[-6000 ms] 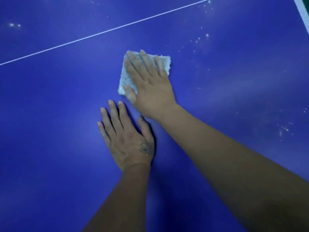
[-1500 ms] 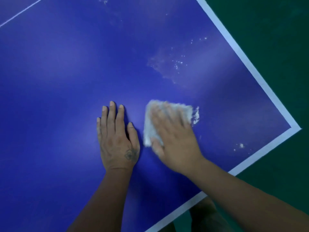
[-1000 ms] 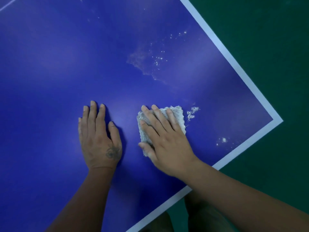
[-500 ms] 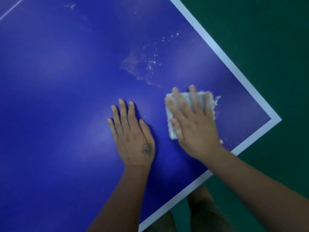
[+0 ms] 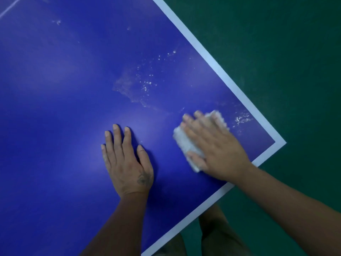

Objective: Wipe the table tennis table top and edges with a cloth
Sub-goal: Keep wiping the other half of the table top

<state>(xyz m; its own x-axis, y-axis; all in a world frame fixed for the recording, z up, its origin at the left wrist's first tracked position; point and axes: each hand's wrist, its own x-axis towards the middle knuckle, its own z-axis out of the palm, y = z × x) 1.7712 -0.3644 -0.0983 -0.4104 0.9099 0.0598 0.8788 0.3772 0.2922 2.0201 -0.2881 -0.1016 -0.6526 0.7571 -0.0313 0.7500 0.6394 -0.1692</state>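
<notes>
Floor: dark green floor (image 5: 276, 52) fills everything right of my right-hand fingers and behind my right wrist, past the table's two edges; my legs (image 5: 219, 235) show dimly against it below the near edge.
Table top: blue table tennis table top (image 5: 55, 108), matte with soft glare, runs far to the left of and beyond my left-hand fingers.
Far-right edge: a white border line (image 5: 203, 52) slants from the top of the view down past the right of my right fingertips.
Near edge: a second white border line (image 5: 184, 228) runs behind both wrists; my right forearm crosses over it.
Corner: the two borders meet at the table corner (image 5: 280, 143), right of my right knuckles and near them.
Open room: only a narrow strip of blue lies between my right hand and the corner; to the left of my left hand the blue runs wide.
Cloth: white fluffy cloth (image 5: 182, 143) lies flat on the blue under my right hand, showing past the fingertips and on the thumb side; it is blurred.
Right hand: my right hand (image 5: 217, 154) lies palm down on the cloth, fingers straight and spread, pressing it to the surface, nothing curled round it.
Left hand: my left hand (image 5: 127, 163) rests flat on bare blue just left of the cloth, apart from it, fingers (image 5: 116, 137) straight and close together, a small tattoo near the thumb base.
Residue: a pale smear with white flecks (image 5: 136, 87) sits beyond the fingertips of both hands; more white flecks (image 5: 241, 119) lie just right of the cloth, inside the border.
Thin line: a faint white line (image 5: 11, 8) crosses the far left, well beyond my left fingers.
</notes>
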